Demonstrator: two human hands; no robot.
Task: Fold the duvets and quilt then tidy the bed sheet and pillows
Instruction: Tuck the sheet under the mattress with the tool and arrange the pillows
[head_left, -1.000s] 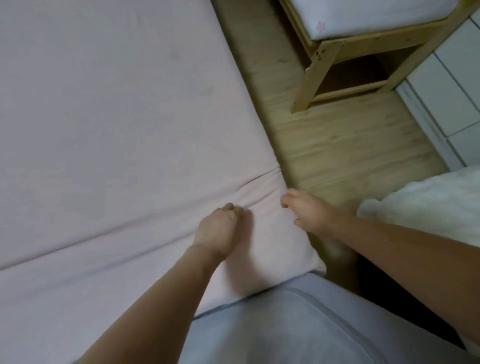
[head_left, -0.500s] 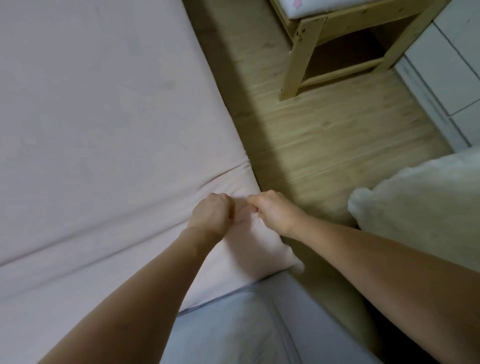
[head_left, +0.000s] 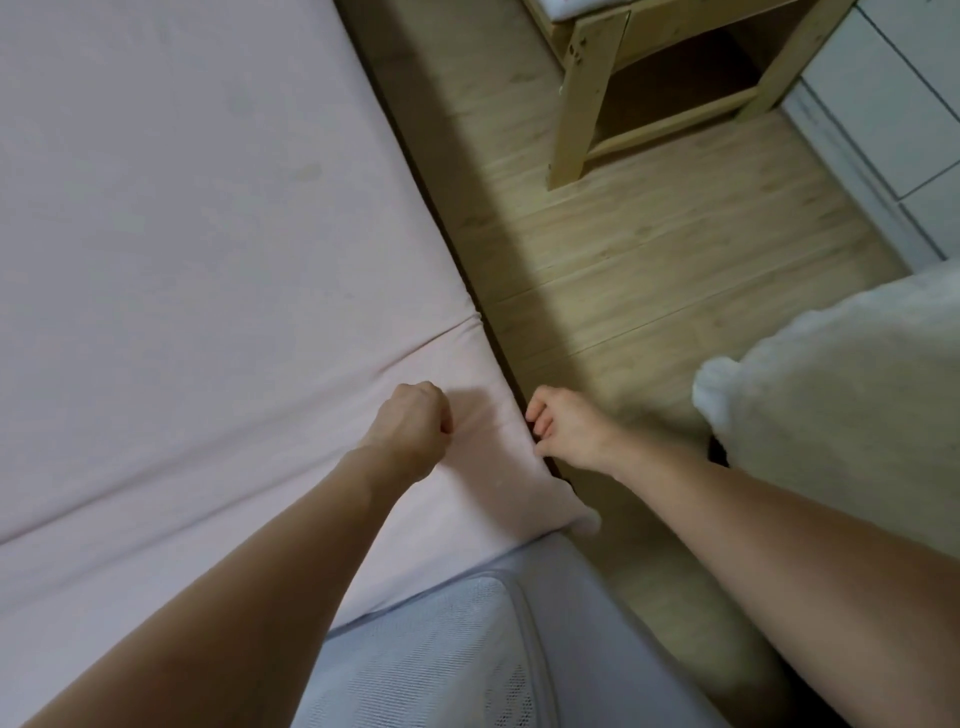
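My left hand (head_left: 410, 431) is clenched on the pink sheet (head_left: 208, 260) near the bed corner to keep it flat. My right hand (head_left: 563, 428) pinches the sheet edge at the side, probably to pull it tight.

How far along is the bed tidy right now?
Done: the pink bed sheet lies mostly smooth. In hand: the left hand pinches the sheet near its corner; the right hand curls at the sheet's edge. Left: the grey mattress corner is uncovered; no pillows in view.
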